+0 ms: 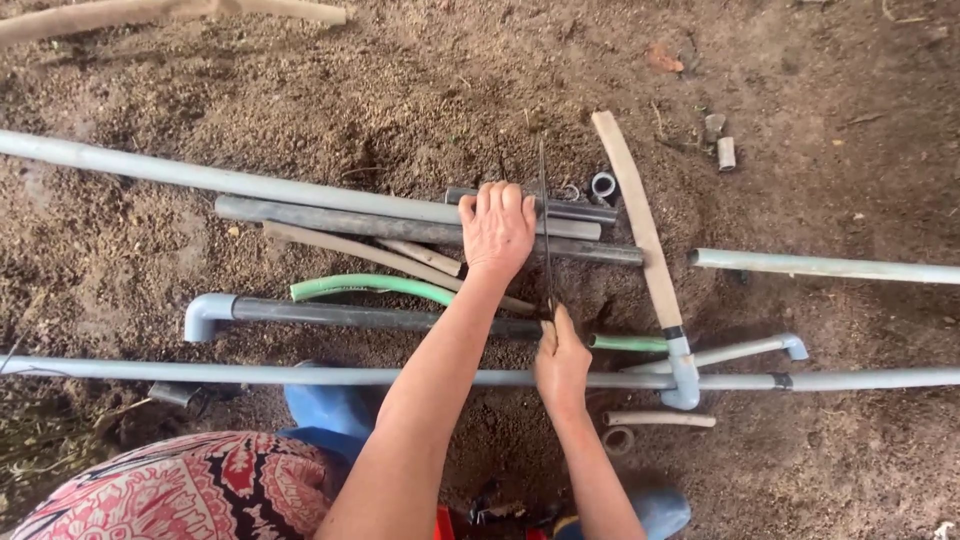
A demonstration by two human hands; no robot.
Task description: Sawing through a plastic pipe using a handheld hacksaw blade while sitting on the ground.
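Left hand [496, 228] lies flat, fingers spread, pressing on a bundle of grey pipes [400, 222] lying side by side on the dirt floor [300, 80]; it grips nothing. Right hand [560, 362] is clenched around the handle end of a thin dark saw blade [545, 225], probably a hacksaw blade, which runs away from the person across the pipes just beside the left hand. A green hose [370, 286] curves just below the bundle. Nearer the person, a long grey pipe [250, 373] crosses the floor under the right wrist. A pale curved wooden stick [640, 230] lies right of the blade.
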